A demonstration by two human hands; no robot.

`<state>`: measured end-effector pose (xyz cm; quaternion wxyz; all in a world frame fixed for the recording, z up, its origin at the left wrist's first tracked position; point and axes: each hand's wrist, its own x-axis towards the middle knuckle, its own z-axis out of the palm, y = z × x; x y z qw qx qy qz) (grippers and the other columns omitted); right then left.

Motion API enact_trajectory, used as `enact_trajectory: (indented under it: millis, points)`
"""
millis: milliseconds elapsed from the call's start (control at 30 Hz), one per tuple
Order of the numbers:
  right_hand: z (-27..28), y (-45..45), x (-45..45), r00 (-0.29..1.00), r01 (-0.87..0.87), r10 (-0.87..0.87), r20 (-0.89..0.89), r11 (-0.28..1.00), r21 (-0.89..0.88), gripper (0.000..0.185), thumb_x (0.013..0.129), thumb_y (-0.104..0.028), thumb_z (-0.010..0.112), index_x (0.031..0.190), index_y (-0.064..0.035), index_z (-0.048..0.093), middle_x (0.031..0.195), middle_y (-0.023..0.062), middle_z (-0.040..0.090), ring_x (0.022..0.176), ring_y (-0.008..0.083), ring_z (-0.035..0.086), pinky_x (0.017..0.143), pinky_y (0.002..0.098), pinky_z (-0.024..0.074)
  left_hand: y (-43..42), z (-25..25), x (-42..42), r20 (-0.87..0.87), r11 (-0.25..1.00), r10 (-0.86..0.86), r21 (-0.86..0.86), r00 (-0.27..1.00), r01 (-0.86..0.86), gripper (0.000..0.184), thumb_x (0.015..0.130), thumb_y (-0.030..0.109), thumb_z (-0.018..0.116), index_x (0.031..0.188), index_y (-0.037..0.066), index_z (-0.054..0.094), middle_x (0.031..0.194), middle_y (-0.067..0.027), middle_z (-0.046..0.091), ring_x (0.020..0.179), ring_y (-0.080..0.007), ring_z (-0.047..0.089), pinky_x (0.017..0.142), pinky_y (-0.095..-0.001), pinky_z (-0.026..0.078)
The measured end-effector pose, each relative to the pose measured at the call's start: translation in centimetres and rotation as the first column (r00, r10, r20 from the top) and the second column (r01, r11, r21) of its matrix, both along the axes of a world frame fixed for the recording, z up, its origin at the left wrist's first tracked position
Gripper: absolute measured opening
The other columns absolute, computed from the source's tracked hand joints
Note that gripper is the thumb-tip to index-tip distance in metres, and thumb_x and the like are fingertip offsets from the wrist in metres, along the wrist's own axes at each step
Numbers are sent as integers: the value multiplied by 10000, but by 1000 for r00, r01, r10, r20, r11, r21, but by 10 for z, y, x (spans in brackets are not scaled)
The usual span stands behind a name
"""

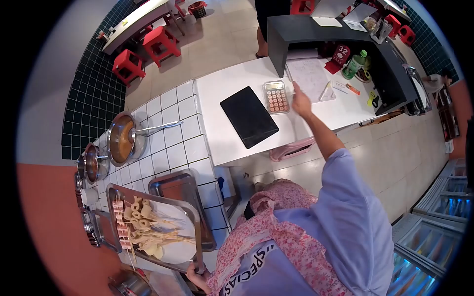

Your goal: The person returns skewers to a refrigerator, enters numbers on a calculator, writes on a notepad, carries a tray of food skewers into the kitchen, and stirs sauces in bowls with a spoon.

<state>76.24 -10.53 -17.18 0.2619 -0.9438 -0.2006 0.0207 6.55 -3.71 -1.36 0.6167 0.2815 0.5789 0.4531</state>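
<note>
My left hand (197,277) grips the near corner of a metal tray (198,232), its fingers closed on the rim. On the tray lie skewers of pale rolled and sliced food (143,214) on white paper. Pink-and-white skewers (120,224) line its left side. Over the white counter, my right hand (301,102) is stretched out just right of a calculator (276,97). Its fingers are drawn together by something whitish and blurred that I cannot make out. A black tablet (249,117) lies flat left of the calculator.
Steel bowls of brown sauce (121,140) with ladles (158,127) stand on the tiled counter (165,106). A second tray (210,227) lies under the first. A green bottle (354,64) stands by the dark shelf (316,32). Red stools (161,45) and a person's leg (261,42) are beyond.
</note>
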Motion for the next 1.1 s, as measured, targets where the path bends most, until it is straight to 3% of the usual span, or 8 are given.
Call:
enact_trajectory:
  millis: [167, 533, 633, 667, 767, 900, 933, 1100]
  points:
    - [7, -74, 46, 936, 350, -323, 143, 899, -262, 469, 861, -186, 475, 1323, -191, 393, 1085, 133, 567, 990, 312, 562, 805, 443, 476, 0, 2, 5, 52, 1000, -19, -10, 998, 20, 155, 707, 123, 591, 808, 39, 510, 614, -25, 492, 513, -123, 487, 452, -243, 398]
    - [-7, -92, 89, 972, 216, -235, -8, 907, -362, 315, 855, -175, 476, 1159, -114, 532, 1034, 196, 585, 907, 363, 609, 770, 421, 495, 5, 36, 34, -48, 988, -129, -86, 990, 125, 184, 723, 176, 596, 625, 82, 472, 566, -9, 471, 509, -123, 464, 502, -239, 373]
    - [-1, -125, 98, 861, 444, -371, -348, 882, 159, 347, 812, -116, 508, 1154, -118, 564, 881, 97, 593, 797, 206, 620, 674, 321, 503, 5, 29, 38, -39, 992, -84, -96, 996, 80, 171, 719, 169, 602, 640, 81, 479, 570, -5, 476, 514, -120, 469, 516, -239, 383]
    - [1, -133, 96, 778, 571, -261, -571, 672, 471, 383, 810, -29, 460, 1173, -79, 574, 875, 39, 575, 788, 130, 584, 663, 253, 475, 4, 27, 37, -35, 993, -58, -101, 998, 54, 165, 718, 166, 604, 647, 80, 482, 571, -4, 478, 516, -119, 471, 519, -240, 386]
    - [6, -156, 91, 804, 572, -82, -589, 379, 727, 418, 801, 52, 430, 1185, -54, 555, 886, 13, 567, 797, 107, 558, 677, 230, 459, -3, 28, 49, -119, 996, 58, -59, 991, -66, 130, 715, 150, 607, 710, 71, 505, 614, -7, 498, 566, -117, 496, 539, -245, 401]
    - [-5, -149, 82, 971, 234, -176, -159, 592, 771, 290, 841, 2, 533, 1125, -49, 570, 806, -1, 559, 696, 79, 523, 611, 229, 447, 2, 23, 47, -139, 994, -15, -112, 990, -1, 243, 746, 206, 579, 589, 100, 427, 517, -11, 420, 462, -123, 432, 413, -246, 333]
    - [4, -143, 74, 979, 203, -137, -151, 584, 786, 186, 881, -140, 572, 1050, -64, 587, 761, -9, 560, 676, 77, 520, 609, 231, 452, 2, 20, 47, -122, 992, 23, -123, 992, -38, 245, 744, 202, 582, 586, 103, 423, 513, -8, 416, 460, -120, 430, 414, -244, 334]
    - [29, -105, 45, 830, 501, 71, -554, 341, 795, 286, 909, -353, 534, 973, -80, 589, 719, -8, 552, 648, 78, 530, 659, 245, 498, -1, 49, 99, -74, 951, 233, -189, 970, -243, 247, 735, 184, 593, 579, 109, 416, 496, 0, 402, 434, -111, 403, 413, -234, 320]
